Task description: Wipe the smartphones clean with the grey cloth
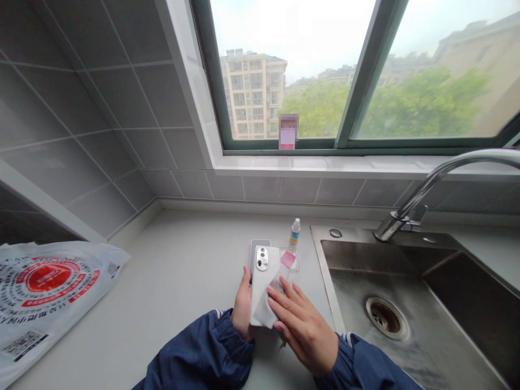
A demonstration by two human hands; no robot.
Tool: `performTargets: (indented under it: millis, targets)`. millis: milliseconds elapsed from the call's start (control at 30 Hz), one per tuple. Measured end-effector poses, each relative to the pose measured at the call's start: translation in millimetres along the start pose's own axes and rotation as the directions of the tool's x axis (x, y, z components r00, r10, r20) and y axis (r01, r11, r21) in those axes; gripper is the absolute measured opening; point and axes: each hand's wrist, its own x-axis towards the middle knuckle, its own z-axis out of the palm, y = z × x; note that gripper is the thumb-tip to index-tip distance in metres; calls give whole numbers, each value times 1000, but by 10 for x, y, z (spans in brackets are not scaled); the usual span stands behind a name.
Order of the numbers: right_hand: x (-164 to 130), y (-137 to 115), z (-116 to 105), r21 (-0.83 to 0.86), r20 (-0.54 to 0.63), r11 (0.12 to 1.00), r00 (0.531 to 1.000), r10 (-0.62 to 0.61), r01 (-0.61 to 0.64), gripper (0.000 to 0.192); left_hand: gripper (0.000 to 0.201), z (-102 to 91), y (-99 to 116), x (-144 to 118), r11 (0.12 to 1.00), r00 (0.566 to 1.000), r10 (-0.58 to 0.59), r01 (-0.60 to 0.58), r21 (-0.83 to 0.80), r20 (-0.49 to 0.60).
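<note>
A white smartphone (259, 283), at the frame's lower centre, is held by the left hand (242, 311) — curl of its hidden fingers untellable — while a thin wipe (265, 312) is pressed under the right hand (305, 325), fingers flat, slightly parted. Wiping seems under way; further strokes would require steady support.

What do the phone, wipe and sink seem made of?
Phone: smooth, even white back, perhaps glass or plastic; its shiny camera module looks metallic. Wipe: thin, matte, cloth or paper, from its soft folds. Sink: probably stainless steel, brushed-looking, from its grey sheen and streaky reflections.
</note>
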Motion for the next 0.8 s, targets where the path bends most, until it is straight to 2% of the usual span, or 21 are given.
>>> performTargets:
  millis: [200, 300, 400, 500, 633, 800]
  targets:
    - [10, 2, -3, 33, -53, 999, 998, -36, 38, 40, 81, 30, 10, -16, 1000, 998, 4, -3, 16, -57]
    - [1, -10, 19, 17, -28, 999, 999, -37, 38, 39, 77, 22, -30, -20, 999, 997, 31, -29, 19, -72]
    - [-10, -37, 42, 3, -4, 999, 999, -40, 40, 41, 75, -6, -87, -8, 999, 998, 46, -46, -8, -41]
    - [-17, -79, 58, -4, -5, 999, 999, -33, 33, 43, 75, -29, -143, -1, 999, 1000, 3, -4, -46, -19]
    - [-24, -151, 80, -22, -16, 999, 999, -39, 38, 46, 73, -31, -193, -27, 994, 997, -52, 46, -100, -56]
    - [-18, -171, 92, -54, -18, 997, 999, -48, 47, 45, 77, 2, -176, -58, 996, 996, -66, 62, -70, -65]
